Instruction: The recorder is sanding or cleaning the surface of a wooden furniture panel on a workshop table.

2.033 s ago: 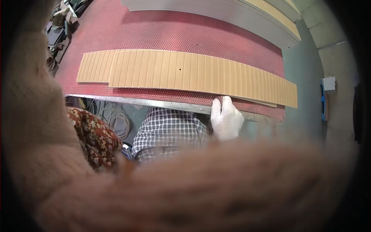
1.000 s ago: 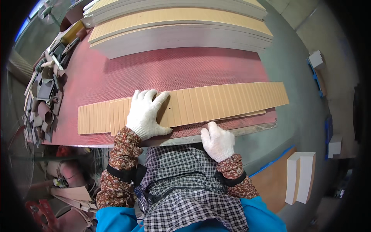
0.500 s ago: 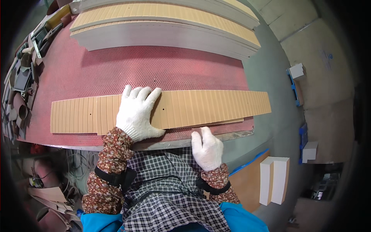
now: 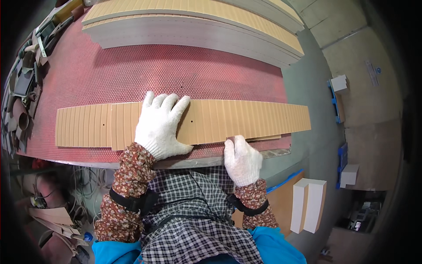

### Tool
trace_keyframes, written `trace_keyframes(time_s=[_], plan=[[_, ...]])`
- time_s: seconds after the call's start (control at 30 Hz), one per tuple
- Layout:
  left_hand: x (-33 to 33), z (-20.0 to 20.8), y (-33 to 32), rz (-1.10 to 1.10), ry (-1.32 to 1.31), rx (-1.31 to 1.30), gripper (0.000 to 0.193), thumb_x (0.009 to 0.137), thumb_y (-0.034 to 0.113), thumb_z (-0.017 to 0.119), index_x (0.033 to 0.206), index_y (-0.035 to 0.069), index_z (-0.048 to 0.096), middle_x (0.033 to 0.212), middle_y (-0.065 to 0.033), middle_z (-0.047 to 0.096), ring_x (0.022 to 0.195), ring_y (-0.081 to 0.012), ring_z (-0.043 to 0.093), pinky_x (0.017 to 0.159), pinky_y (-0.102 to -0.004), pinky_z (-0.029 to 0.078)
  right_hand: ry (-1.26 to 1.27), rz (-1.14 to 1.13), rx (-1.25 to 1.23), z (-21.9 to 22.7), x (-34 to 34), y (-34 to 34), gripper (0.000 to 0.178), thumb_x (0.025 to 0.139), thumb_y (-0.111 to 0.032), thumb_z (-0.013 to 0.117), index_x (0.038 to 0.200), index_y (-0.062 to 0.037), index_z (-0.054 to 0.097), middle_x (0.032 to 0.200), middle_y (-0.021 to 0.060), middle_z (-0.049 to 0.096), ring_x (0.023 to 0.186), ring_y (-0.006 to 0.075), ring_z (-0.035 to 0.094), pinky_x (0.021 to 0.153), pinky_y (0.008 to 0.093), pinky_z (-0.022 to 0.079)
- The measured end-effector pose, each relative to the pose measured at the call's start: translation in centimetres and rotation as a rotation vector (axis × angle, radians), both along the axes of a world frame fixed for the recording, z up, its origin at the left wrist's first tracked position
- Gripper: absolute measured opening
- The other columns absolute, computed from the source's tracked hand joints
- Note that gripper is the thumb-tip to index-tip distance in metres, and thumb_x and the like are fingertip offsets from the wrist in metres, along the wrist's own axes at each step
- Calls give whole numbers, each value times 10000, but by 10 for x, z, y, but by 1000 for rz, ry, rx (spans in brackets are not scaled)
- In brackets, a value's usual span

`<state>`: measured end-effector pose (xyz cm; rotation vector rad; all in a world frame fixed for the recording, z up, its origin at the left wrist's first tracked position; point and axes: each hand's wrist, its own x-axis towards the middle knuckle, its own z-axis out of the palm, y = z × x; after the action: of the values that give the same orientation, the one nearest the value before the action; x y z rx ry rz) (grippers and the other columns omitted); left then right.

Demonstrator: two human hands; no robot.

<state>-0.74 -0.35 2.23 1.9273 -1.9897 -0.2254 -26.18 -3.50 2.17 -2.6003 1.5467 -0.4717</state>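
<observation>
A long tan ribbed board (image 4: 246, 116) lies across the near side of the red textured mat. Under it is a second tan ribbed board (image 4: 83, 127), showing at the left end and as a thin strip at the lower right. Each has a small dark hole. My left hand (image 4: 160, 127), in a white knit glove, presses flat on the top board with fingers spread. My right hand (image 4: 242, 159), also gloved, is closed in a pinch at the board's near edge. Between its fingertips shows a bit of something small and brownish, mostly hidden.
Stacked tan boards with pale sides (image 4: 193, 37) stand at the far side of the red mat (image 4: 132, 75). Scrap pieces (image 4: 24, 88) heap along the left. Pale blocks (image 4: 307, 204) rest on a brown panel at the lower right. Cables (image 4: 90, 182) hang below the table's left front edge.
My right hand has moved up and slightly right, from just off the near edge to against the board. The left hand stays pressed on the board; the whole view has shifted slightly.
</observation>
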Motion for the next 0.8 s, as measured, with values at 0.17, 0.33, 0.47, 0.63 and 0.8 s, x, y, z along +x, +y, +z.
trace_keyframes(time_s=[0.17,0.33,0.47,0.63,0.8], plan=[[1,3,-1,-12,24,3,1106,572,507,886,1503,66,482,1398,-181,556,1367,-394,495,1260,-631,256,55,71,-43,5,13,-27,200,1014,-260,624,941,-75,645,680,119,686,571,302,706,516,413,564],[1,0,-2,-9,23,-1,1092,581,509,880,1499,65,489,1392,-181,562,1365,-390,501,1256,-629,265,164,39,42,2,41,-77,264,1040,-294,570,991,-51,660,771,160,752,656,328,754,599,461,602],[-1,3,-3,-12,44,-8,1087,585,509,876,1500,66,489,1401,-185,563,1369,-390,503,1257,-626,268,265,0,46,12,59,-106,306,1059,-316,531,1032,-40,660,808,176,767,717,358,770,673,501,616],[1,2,-2,-11,40,-6,1086,585,509,875,1497,56,495,1405,-184,564,1370,-389,506,1263,-614,264,206,-47,156,13,55,-92,343,1057,-348,527,1087,-37,669,859,236,751,816,433,748,771,543,591],[3,1,1,2,54,-36,1063,594,503,873,1481,41,513,1387,-184,571,1357,-386,516,1271,-609,254,183,63,-5,3,20,-41,265,1054,-309,561,1001,-74,672,677,123,718,569,294,721,528,420,574]])
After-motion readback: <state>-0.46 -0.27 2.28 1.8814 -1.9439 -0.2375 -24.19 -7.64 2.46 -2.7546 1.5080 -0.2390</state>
